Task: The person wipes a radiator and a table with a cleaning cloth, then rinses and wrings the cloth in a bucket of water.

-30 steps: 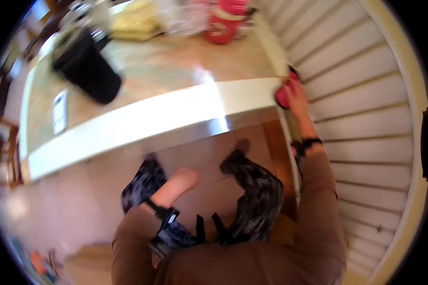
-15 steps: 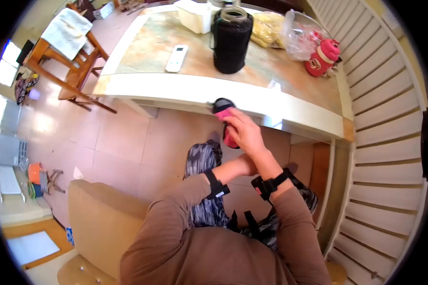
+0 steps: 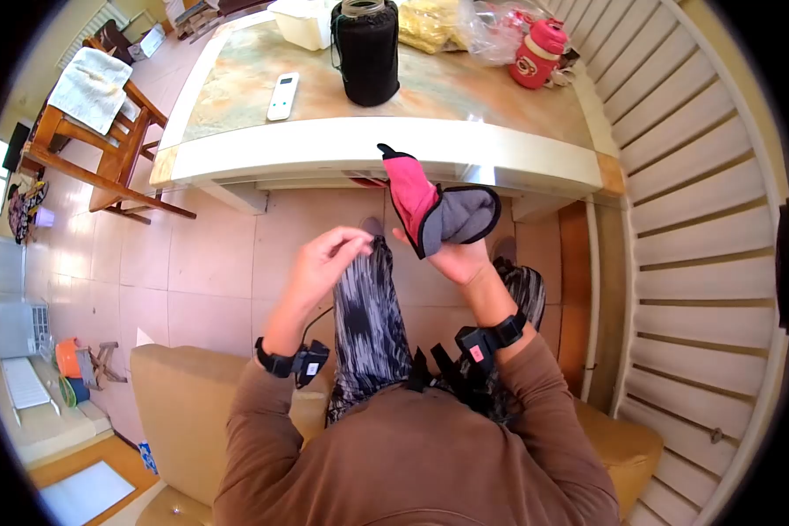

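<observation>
Holding up the pink and gray cloth [image 3: 460, 215] is your right hand [image 3: 462, 263], palm up, near the edge of the table [image 3: 324, 140]. The cloth hides most of those fingers, so I cannot tell if they pinch it. Your left hand [image 3: 327, 263] is apart from the cloth, its fingers loosely bent. On the table stand a black bottle [image 3: 366, 57] and a red bottle [image 3: 535, 60].
</observation>
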Demonstrator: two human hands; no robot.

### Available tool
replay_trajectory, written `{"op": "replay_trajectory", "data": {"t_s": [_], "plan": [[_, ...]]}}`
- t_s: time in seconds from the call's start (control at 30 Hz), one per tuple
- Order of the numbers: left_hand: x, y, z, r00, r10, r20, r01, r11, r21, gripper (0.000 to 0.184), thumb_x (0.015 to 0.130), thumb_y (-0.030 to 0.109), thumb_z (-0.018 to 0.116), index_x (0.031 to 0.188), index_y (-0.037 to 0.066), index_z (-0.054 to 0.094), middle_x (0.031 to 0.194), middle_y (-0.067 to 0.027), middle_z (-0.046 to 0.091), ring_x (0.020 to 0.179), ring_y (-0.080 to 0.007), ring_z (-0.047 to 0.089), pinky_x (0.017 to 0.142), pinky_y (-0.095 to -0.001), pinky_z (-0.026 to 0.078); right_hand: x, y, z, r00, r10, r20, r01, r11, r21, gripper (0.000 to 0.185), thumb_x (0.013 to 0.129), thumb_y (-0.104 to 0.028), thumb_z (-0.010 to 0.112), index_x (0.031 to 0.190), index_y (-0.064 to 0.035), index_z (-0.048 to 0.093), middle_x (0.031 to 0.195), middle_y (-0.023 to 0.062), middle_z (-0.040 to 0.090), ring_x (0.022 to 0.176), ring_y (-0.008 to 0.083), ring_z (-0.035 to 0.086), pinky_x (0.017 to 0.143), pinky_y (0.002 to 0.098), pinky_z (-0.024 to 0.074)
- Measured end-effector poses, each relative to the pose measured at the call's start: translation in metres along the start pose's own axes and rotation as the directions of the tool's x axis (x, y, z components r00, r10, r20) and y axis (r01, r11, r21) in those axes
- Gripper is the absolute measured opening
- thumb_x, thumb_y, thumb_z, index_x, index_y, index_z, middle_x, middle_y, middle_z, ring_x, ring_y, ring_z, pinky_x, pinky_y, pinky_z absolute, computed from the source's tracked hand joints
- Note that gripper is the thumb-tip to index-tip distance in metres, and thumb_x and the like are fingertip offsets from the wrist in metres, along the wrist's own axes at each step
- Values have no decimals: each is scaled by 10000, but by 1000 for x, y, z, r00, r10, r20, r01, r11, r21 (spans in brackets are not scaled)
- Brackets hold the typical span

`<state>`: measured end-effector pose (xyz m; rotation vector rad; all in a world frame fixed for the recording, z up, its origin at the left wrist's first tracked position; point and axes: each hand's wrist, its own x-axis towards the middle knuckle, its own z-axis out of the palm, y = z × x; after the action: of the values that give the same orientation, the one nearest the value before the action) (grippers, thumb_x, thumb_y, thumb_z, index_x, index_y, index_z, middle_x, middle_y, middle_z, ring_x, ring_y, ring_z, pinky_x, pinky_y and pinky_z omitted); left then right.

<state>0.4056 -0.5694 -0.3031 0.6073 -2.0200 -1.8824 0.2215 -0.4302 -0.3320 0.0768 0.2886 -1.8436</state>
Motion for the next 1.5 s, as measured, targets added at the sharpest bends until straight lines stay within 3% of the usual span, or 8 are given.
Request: {"op": "replay_trajectory", "data": {"t_s": [0.37, 0.57, 0.77, 0.9, 1.0, 1.17, 1.23, 1.5], "plan": [[63, -26, 100, 980, 135, -144, -89, 953, 290, 139, 852, 139, 626, 930, 23, 630, 777, -44, 600, 697, -131, 566, 627, -249, 442, -19, -38, -43, 750, -655, 91, 246, 149, -958, 376, 967, -265, 428, 1230, -25, 549, 1250, 57, 521, 1105, 140, 490, 938, 268, 376], [99, 13, 110, 864, 500, -66, -383, 736, 558, 117, 819, 153, 617, 912, 83, 628, 852, -79, 625, 768, -273, 613, 651, -319, 485, -37, -57, -56, 847, -528, -57, 35, 163, -986, 363, 984, -277, 407, 1090, 21, 586, 997, 32, 600, 937, 110, 524, 848, 233, 403], [134, 22, 129, 824, 555, 115, -460, 535, 708, 177, 792, 164, 649, 950, 93, 615, 937, -73, 602, 856, -261, 600, 698, -335, 492, -56, -90, -76, 983, -95, -159, 60, 975, -214, 373, 964, -259, 435, 1262, -40, 482, 1227, 82, 551, 1098, 197, 523, 978, 331, 396], [109, 14, 155, 822, 564, -85, -372, 642, 670, 413, 807, 184, 654, 1164, 37, 511, 1112, -127, 534, 1056, -282, 526, 903, -363, 427, -67, -98, -97, 869, -469, 157, 241, 124, -963, 486, 940, -300, 474, 1340, -41, 377, 1329, 83, 455, 1158, 195, 473, 988, 322, 385], [92, -22, 174, 993, 22, 119, -40, 987, 158, 454, 898, 324, 563, 1242, 40, 480, 1177, -91, 542, 1075, -210, 524, 940, -345, 405, -76, -96, -33, 943, -309, 124, 322, 941, -99, 531, 954, -434, 406, 1314, -44, 419, 1275, 67, 505, 1137, 182, 492, 950, 308, 407], [87, -31, 175, 832, -273, 484, 553, 324, -768, 631, 921, 564, 385, 1347, 99, 408, 1291, -57, 498, 1142, -219, 497, 1002, -395, 369, -65, -58, -27, 956, -276, -95, 161, 771, -616, 505, 979, -395, 360, 1334, -40, 417, 1319, 89, 476, 1201, 205, 454, 1006, 317, 351], [90, -69, 171, 918, -174, 356, 394, 297, -870, 563, 916, 523, 439, 1268, 86, 480, 1233, -72, 539, 1112, -192, 524, 987, -364, 399, -64, -60, -1, 959, -150, 242, 262, 137, -955, 422, 970, -295, 422, 1258, 7, 486, 1324, 100, 473, 1212, 196, 441, 1024, 298, 319], [82, 24, 84, 947, -212, -242, -147, 384, -911, 488, 921, 455, 478, 1220, 70, 496, 1150, -84, 591, 1082, -219, 549, 955, -398, 433, -65, -87, -11, 928, -370, 37, 186, 376, -908, 311, 963, -221, 458, 1128, 2, 599, 1113, 77, 623, 959, 155, 620, 815, 259, 457]]}}
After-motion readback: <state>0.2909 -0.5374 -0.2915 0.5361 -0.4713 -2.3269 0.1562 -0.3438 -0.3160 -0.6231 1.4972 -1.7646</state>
